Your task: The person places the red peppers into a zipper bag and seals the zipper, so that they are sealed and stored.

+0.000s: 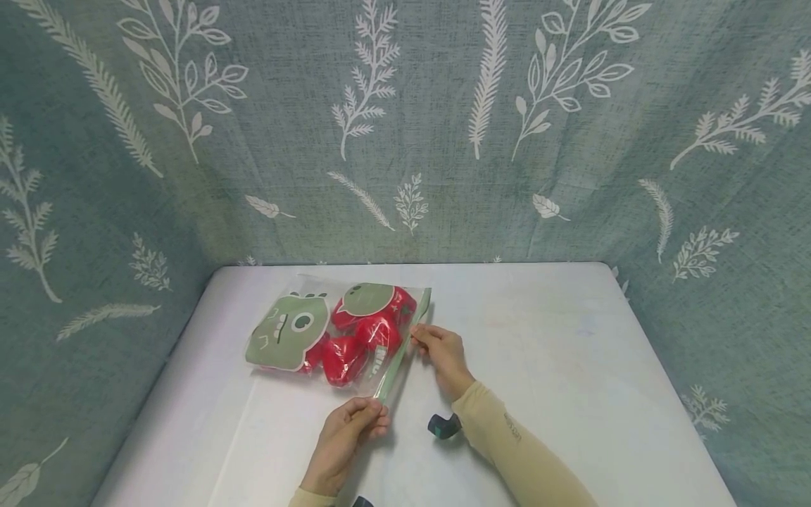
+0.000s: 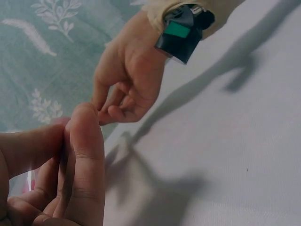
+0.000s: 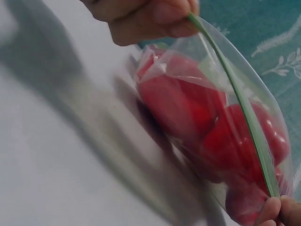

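A clear plastic zip bag (image 1: 288,334) with a green cartoon monster print lies at the left of the table, its green-edged mouth to the right. Inside it are several glossy red, rounded, lobed things (image 1: 344,359). At the near end of the green zip strip (image 1: 398,355), my left hand (image 1: 347,433) pinches the edge between thumb and fingers. Farther up the same strip my right hand (image 1: 441,352) pinches it too. Between both hands the strip (image 3: 242,101) runs taut in the right wrist view, with the red things (image 3: 183,101) bulging behind it.
A white tabletop (image 1: 538,366) spreads under the bag and both arms. Green leaf-patterned cloth (image 1: 405,127) hangs behind and along both sides. A small dark camera (image 1: 445,427) is strapped to the right wrist.
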`<state>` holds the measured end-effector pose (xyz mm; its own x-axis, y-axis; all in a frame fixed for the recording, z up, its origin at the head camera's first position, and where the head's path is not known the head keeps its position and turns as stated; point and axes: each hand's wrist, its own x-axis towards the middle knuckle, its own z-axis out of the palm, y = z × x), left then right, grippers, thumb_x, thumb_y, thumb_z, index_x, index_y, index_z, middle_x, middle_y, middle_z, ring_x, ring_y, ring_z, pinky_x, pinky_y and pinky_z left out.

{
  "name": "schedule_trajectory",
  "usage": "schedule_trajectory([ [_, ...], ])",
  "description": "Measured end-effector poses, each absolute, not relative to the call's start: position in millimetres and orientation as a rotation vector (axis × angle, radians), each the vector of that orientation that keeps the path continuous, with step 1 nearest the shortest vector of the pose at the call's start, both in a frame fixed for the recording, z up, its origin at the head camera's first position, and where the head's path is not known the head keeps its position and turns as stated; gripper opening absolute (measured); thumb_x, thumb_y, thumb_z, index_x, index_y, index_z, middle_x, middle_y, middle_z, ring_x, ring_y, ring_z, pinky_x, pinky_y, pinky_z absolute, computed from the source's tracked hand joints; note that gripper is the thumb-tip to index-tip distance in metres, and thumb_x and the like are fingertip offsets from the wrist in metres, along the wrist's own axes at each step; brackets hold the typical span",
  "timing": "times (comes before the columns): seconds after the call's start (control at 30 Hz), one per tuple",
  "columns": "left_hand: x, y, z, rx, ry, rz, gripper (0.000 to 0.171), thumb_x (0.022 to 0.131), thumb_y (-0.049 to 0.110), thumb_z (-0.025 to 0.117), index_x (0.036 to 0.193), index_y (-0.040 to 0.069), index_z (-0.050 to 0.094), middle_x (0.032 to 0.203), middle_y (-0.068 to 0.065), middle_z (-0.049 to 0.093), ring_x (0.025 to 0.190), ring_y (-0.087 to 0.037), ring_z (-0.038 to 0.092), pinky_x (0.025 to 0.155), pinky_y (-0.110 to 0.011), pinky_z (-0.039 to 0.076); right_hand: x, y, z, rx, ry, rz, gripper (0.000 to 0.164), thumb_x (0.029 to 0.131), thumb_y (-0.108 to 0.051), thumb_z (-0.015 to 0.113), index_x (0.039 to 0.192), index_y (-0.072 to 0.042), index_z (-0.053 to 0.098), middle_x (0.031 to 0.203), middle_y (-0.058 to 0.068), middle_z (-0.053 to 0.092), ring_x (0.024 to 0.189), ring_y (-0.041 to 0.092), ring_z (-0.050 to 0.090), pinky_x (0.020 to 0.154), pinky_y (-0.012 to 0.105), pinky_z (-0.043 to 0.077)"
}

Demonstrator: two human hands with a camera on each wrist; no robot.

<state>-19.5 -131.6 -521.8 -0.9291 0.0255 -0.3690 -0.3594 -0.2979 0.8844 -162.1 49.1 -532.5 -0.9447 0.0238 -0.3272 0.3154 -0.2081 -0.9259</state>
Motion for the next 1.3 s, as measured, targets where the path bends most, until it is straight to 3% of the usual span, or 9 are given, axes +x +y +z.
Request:
schedule_trajectory([
  [0.7,-21,-132,-521,-0.448,1.667,2.291,0.021,0.097,0.009,0.067,0.11,-0.005,0.058,0.096,-0.01,0.07,0.086,-0.016,0.07,0.08,-0.029,0.059,-199,66,-521,0.493,1.902,-2.307,0.026,0.091,-0.014,0.077,0.11,0.003,0.074,0.082,0.004,0.074,0.073,0.008,0.066,0.066,0.023,0.05],
  [1.3,-19,-134,-522,-0.455,1.653,2.278,0.027,0.098,0.012,0.066,0.116,-0.006,0.058,0.096,-0.008,0.07,0.086,-0.015,0.07,0.08,-0.029,0.059,-222,81,-508,0.552,1.893,-2.391,0.028,0.091,-0.013,0.076,0.113,0.004,0.073,0.085,0.002,0.073,0.075,0.006,0.068,0.063,0.016,0.051],
])
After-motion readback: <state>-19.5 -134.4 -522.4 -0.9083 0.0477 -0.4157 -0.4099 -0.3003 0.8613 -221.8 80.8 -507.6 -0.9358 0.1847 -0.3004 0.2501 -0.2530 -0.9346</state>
